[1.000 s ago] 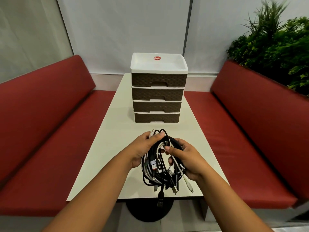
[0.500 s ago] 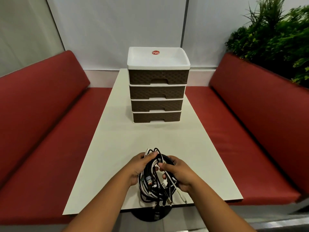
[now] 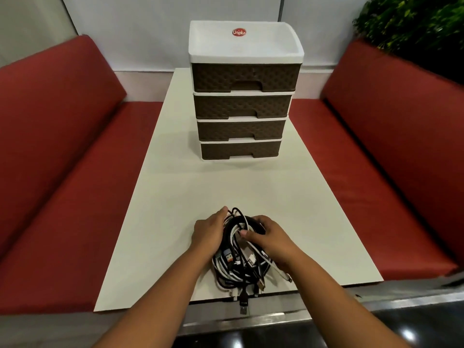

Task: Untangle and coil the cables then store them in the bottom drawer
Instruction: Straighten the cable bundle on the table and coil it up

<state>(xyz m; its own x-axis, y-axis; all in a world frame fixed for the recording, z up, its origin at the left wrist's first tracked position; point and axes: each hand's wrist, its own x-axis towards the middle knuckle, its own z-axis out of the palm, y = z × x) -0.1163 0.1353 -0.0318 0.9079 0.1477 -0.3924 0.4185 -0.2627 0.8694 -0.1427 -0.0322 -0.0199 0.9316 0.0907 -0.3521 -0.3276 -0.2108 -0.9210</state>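
Because the cables (image 3: pixel 238 259) are lying in one knotted black-and-white bundle, the person is cupping it from both sides, which is probably keeping the loose loops from spilling while a free end gets picked out. The left hand (image 3: pixel 208 234) is curling around the bundle's left flank, its fingers reaching up over the top loops. The right hand (image 3: pixel 270 238) is wrapping over the right flank, its fingertips pinching into the white strands near the top. So both hands are gripping the bundle, neither one spread wide, and the tangle is sitting directly between the palms, touching both.

The bundle is resting on the pale surface (image 3: pixel 160 222), well in front of the drawer unit (image 3: pixel 244 91) and close to the edge nearest the person. Several plugs are trailing from the side of the bundle away from the drawer unit, and one dark connector (image 3: pixel 243 305) is hanging past that edge.

The drawer unit is standing upright toward the far end, four brown drawers stacked under a white top. The bottom drawer (image 3: pixel 239 149) is sitting closed, so storing is not yet possible; judging by the snarl, the untangling is barely starting. Placing the bundle well short of the drawer unit is likely leaving room for laying out separated coils and for pulling that drawer open. Red benches (image 3: pixel 62 159) are flanking the drawer unit on both sides.
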